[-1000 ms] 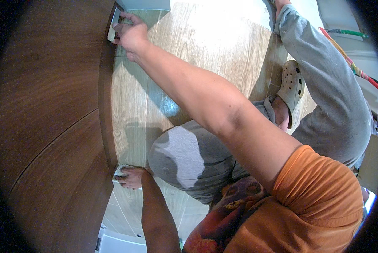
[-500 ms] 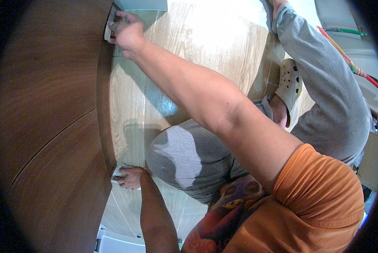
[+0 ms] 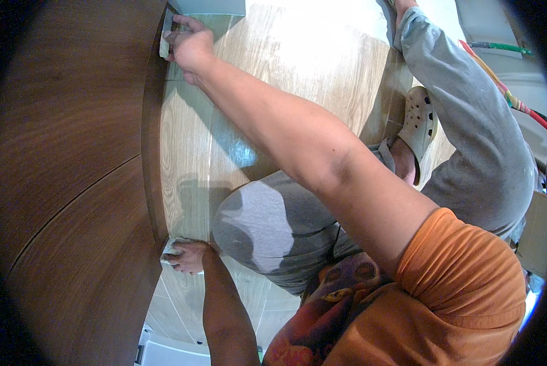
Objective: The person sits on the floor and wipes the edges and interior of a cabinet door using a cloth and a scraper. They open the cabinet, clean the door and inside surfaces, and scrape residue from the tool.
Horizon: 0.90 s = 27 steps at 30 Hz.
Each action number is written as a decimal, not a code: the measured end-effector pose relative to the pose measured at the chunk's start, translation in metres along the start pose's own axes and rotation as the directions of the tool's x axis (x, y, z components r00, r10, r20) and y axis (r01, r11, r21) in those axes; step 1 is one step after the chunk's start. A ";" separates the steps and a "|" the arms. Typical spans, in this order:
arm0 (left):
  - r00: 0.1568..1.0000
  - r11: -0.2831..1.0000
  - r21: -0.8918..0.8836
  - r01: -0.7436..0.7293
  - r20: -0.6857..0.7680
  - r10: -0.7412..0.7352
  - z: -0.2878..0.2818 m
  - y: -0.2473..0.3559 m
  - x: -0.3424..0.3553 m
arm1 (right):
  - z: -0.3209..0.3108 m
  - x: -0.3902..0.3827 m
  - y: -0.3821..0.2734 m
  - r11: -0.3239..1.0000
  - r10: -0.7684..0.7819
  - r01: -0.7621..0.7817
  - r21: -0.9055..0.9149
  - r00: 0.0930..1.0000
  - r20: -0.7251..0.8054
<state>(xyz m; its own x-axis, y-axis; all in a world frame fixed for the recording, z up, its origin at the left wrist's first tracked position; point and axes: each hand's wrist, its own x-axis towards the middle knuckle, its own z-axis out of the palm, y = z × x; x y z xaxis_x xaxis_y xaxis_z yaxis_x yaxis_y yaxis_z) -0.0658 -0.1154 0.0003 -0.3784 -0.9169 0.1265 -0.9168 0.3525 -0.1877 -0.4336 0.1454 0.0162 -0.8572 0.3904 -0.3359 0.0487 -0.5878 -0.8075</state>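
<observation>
My right hand (image 3: 190, 50) reaches to the upper end of a dark wooden baseboard (image 3: 151, 152), fingers curled on a pale, narrow piece (image 3: 164, 44) pressed against it; what that piece is I cannot make out. Near the baseboard's lower end, my left hand (image 3: 189, 257) is on another pale piece (image 3: 167, 251), bent fingers over it, partly hiding it. A brown wooden panel (image 3: 72, 152) with a seam stands along the left side, above the baseboard. My bent knee in grey trousers (image 3: 252, 226) rests on the wood-look floor (image 3: 188, 140) between the hands.
A grey panel (image 3: 209, 6) is at the top beside my right hand. My foot in a beige clog (image 3: 421, 125) lies under my right leg. Coloured hose-like lengths (image 3: 499, 85), white fixtures and a cardboard box (image 3: 532, 235) are at the right. A white object (image 3: 176, 354) is at the bottom.
My right hand and the view shift very slightly; both hands stay on the pale pieces along the baseboard.
</observation>
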 end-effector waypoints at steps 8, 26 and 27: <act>0.992 0.987 -0.096 0.129 -0.004 -0.130 -0.002 0.004 0.001 | -0.010 0.004 0.005 0.981 0.100 -0.113 -0.161 0.991 -0.090; 0.993 0.989 -0.091 0.119 -0.017 -0.121 0.010 -0.004 0.006 | -0.012 0.003 -0.014 0.987 0.155 -0.158 -0.035 0.986 -0.057; 0.993 0.989 -0.097 0.113 -0.021 -0.116 0.011 -0.003 0.006 | -0.013 0.003 -0.014 0.987 0.151 -0.154 -0.049 0.987 -0.056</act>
<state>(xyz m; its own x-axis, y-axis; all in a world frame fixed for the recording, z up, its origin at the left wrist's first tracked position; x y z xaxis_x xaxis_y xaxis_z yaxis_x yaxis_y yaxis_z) -0.0637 -0.1239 -0.0087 -0.2726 -0.9474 0.1679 -0.9617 0.2630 -0.0769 -0.4307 0.1642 0.0206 -0.8101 0.3360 -0.4805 0.2048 -0.6057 -0.7689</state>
